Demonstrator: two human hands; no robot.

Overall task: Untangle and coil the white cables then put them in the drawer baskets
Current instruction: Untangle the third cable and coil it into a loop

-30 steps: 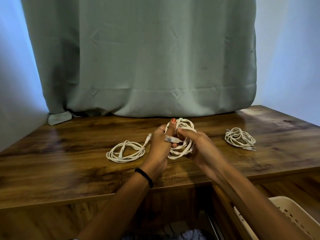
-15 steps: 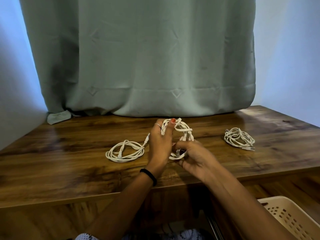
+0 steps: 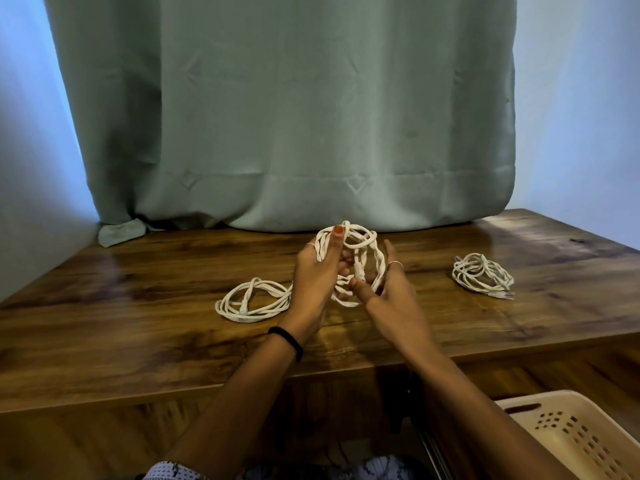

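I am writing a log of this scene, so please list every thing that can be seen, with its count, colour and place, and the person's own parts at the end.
held cable coil: 1, white, lifted above the table centre, between both hands
loose cable: 1, white, lying on the table, left of the hands
cable bundle: 1, white, lying on the table at the right
table: 1, brown wood, across the middle of the view
curtain: 1, pale green, hanging behind the table
basket: 1, cream, perforated, bottom right, below the table edge
wristband: 1, black, on the left wrist
left hand: 1, grips the held cable coil
right hand: 1, fingers in the coil, grip unclear
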